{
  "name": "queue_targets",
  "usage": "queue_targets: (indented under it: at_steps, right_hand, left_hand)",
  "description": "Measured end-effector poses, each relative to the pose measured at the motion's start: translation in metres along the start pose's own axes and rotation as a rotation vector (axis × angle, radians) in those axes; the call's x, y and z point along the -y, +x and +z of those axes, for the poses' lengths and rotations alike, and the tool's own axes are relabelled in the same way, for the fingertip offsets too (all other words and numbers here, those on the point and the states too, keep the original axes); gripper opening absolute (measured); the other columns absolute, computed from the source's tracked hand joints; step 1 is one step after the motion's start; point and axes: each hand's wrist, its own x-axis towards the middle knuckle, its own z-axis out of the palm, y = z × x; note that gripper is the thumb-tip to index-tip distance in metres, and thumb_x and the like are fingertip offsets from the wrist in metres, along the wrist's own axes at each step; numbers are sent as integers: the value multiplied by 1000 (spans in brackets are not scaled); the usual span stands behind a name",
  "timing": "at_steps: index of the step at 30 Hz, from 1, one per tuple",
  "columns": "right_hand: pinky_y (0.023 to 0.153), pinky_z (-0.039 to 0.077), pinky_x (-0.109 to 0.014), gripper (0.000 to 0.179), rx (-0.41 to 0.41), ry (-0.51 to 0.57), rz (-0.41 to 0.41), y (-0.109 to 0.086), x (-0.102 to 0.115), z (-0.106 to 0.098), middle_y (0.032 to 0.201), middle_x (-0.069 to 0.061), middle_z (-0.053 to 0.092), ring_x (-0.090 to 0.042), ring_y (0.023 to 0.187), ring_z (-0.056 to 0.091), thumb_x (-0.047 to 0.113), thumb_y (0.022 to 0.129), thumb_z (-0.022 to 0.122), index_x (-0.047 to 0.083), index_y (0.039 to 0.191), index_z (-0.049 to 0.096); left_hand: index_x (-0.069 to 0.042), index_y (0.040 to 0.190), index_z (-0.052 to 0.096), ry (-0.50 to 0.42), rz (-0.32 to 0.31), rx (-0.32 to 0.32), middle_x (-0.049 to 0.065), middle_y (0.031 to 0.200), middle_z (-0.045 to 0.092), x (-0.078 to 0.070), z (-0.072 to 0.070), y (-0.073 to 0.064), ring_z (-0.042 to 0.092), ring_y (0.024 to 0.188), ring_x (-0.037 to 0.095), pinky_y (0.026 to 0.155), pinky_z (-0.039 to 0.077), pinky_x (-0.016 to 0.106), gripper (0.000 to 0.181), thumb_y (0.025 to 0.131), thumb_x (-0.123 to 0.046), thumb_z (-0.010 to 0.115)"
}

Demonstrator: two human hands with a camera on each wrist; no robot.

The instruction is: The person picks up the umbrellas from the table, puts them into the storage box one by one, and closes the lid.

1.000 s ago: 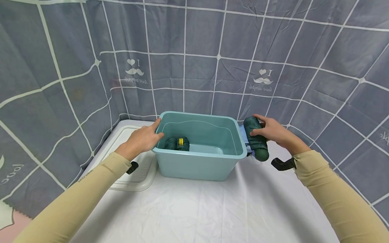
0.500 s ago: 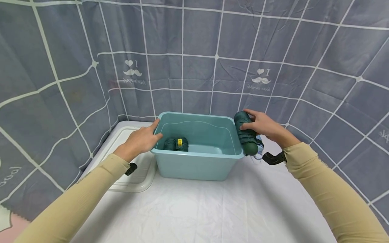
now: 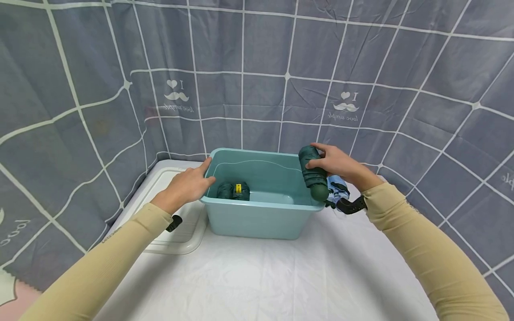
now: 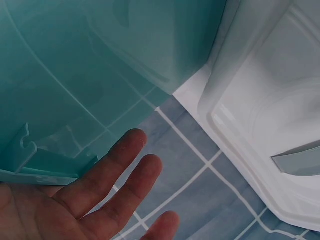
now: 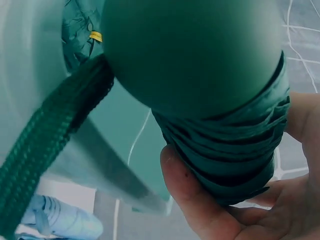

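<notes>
My right hand (image 3: 339,162) holds a dark green folded umbrella (image 3: 308,162) over the right end of a teal plastic bin (image 3: 257,220). The thumb and fingers wrap its gathered fabric, and its round handle end (image 5: 195,55) points toward me. A green wrist strap (image 5: 45,130) hangs from it in the right wrist view. At the bin's left rim rests my left hand (image 3: 186,185), thumb over the edge. Its fingers (image 4: 125,185) extend loosely outside the wall in the left wrist view. Inside the bin, dark green fabric bundles (image 3: 225,191) lie at the left, one bearing a yellow tag (image 3: 238,188).
Left of the bin, a white lid (image 3: 176,236) lies on the white cloth (image 3: 257,276). A light blue item (image 3: 337,185) with dark parts is beside the bin's right end, partly behind my right wrist. A grey-blue gridded curtain (image 3: 261,89) surrounds the back and sides.
My right hand has carried the umbrella leftward from beside the bin to over its right end, uncovering more of the light blue item. The left hand stays at the rim.
</notes>
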Motion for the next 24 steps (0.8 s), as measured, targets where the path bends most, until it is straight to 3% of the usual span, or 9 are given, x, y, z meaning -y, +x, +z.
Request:
queue_targets:
  at_steps: [4,11,16,20,24]
  right_hand:
    - [83,58,-41,90,15,7,-2,5,3,4,142,-27,46,-34,115,59,24,93,67,15,164,14]
    - [90,56,-44,90,48,5,3,18,14,13,144,-24,46,-35,120,58,25,92,68,16,164,14]
    - [87,57,-42,89,69,13,1,28,18,20,145,-25,45,-34,117,60,24,93,67,13,163,15]
    - [79,58,-37,89,77,10,11,34,18,26,142,-23,48,-28,105,65,24,92,68,13,163,16]
    - [75,58,-35,90,87,13,18,38,19,31,139,-20,51,-25,98,66,24,91,69,14,163,16]
  left_hand:
    - [-15,164,9,2,0,6,23,116,69,-1,0,1,67,97,38,76,49,52,74,103,-44,37]
    - [-15,164,8,4,-8,10,19,106,70,0,-1,0,67,95,36,74,50,50,74,103,-44,37]
    - [-14,164,9,6,-7,3,24,119,67,0,-1,-1,66,101,39,76,50,52,74,103,-44,37]
    - [-15,164,8,2,-11,12,19,98,69,-1,-1,-1,66,89,35,73,49,50,74,103,-44,37]
    - [-15,164,8,2,-9,8,16,94,69,-1,-1,-1,65,85,32,70,48,47,73,103,-44,37]
